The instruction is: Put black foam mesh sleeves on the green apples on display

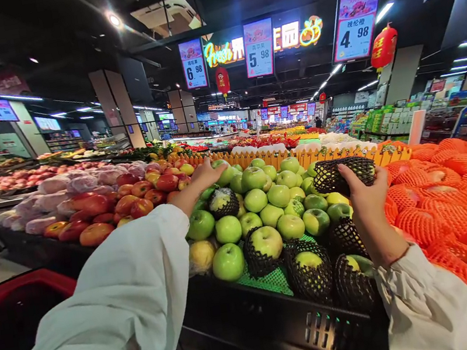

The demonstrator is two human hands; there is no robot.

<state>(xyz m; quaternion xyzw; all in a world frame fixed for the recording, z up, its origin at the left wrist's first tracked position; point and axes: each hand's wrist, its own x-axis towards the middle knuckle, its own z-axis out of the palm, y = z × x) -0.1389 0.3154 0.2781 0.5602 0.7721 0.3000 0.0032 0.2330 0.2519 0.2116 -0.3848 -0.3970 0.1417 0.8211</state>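
A black display stand (235,300) bears a heap of green apples (279,196), some in black netting. At its back left, the left hand (205,177) is half curled beside an apple — whether it grips, I cannot tell — while above its right side the right hand (369,192) pinches a black mesh sleeve (331,174) between thumb and fingers.

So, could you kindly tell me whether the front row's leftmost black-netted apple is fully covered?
Only partly: the apple has its top bare, while the black net wraps its lower sides.
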